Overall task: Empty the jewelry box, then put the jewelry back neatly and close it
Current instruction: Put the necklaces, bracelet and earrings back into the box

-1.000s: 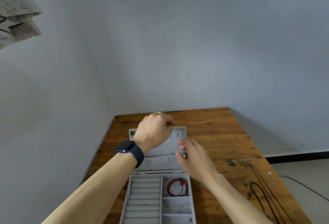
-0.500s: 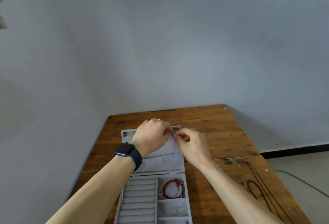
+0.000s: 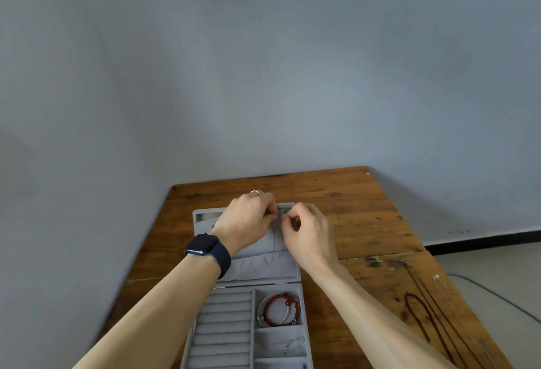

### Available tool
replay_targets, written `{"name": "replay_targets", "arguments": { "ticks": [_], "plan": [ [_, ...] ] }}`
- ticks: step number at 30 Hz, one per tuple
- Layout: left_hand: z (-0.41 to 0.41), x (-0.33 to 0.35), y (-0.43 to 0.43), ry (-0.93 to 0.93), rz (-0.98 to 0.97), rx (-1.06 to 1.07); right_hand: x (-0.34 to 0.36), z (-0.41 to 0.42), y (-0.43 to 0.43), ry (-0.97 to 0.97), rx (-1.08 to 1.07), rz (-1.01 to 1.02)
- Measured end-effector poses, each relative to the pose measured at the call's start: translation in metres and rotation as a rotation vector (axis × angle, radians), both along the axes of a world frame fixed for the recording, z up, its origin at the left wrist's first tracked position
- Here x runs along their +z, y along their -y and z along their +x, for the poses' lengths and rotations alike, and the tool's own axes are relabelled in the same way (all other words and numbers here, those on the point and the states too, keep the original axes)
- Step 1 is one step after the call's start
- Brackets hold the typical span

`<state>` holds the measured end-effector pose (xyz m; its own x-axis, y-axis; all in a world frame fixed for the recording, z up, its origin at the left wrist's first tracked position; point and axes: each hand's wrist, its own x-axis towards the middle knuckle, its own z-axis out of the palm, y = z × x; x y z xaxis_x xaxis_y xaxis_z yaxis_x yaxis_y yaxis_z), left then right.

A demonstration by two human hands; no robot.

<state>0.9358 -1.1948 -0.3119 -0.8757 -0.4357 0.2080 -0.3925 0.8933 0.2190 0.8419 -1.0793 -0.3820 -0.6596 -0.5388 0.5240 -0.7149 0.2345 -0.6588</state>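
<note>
Jewelry box (image 3: 224, 324) lies open at near-centre of desk (image 3: 351, 207), lid (image 3: 263, 267) folded back flat on far side.

Both hands over far edge of lid. L hand (image 3: 246, 222) and R hand (image 3: 310, 234) meet fingertip to fingertip, fingers curled, each thumb and forefinger pinching a small item (image 3: 280, 215) right at lid's far rim. Too tiny to ID. Thin line runs down lid lining below the pinch; chain or seam, can't tell.

L wrist: dark watch (image 3: 205, 244) w/ dark strap. Pale ring (image 3: 256, 192) on one L finger.

Box: grey, soft velvety lining, rectangular. Lid has a gathered fabric pocket across its near part. Base, left half: rows of padded ring rolls. Base, right half: square compartments. Far compartment holds red bead bracelet (image 3: 281, 296), round glossy beads, looped w/ a thin silver bangle (image 3: 259, 313). Next compartment nearer: fine silvery chain (image 3: 288, 346), loose.

Desk: brown wood planks, visible grain, dark stains. Right side, well apart from box: dark cord necklace (image 3: 407, 302) lying stretched out; beside it a thin pale chain (image 3: 436, 278).
</note>
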Motion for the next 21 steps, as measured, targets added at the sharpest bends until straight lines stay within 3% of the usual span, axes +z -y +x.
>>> {"name": "replay_targets", "arguments": {
  "ticks": [6, 12, 18, 21],
  "plan": [
    [0.008, -0.002, -0.001, -0.086, 0.027, 0.047, 0.003, 0.009, 0.003, -0.105, -0.057, 0.019],
    [0.009, -0.004, 0.001, -0.077, 0.116, 0.057, 0.0, 0.004, -0.004, -0.098, 0.079, 0.135],
    [0.006, -0.011, -0.005, -0.034, -0.108, 0.039, -0.017, -0.004, -0.025, -0.128, 0.211, 0.239],
    [0.004, -0.014, -0.007, -0.031, -0.138, 0.048, -0.022, -0.003, -0.032, -0.113, 0.237, 0.186]
  ]
}}
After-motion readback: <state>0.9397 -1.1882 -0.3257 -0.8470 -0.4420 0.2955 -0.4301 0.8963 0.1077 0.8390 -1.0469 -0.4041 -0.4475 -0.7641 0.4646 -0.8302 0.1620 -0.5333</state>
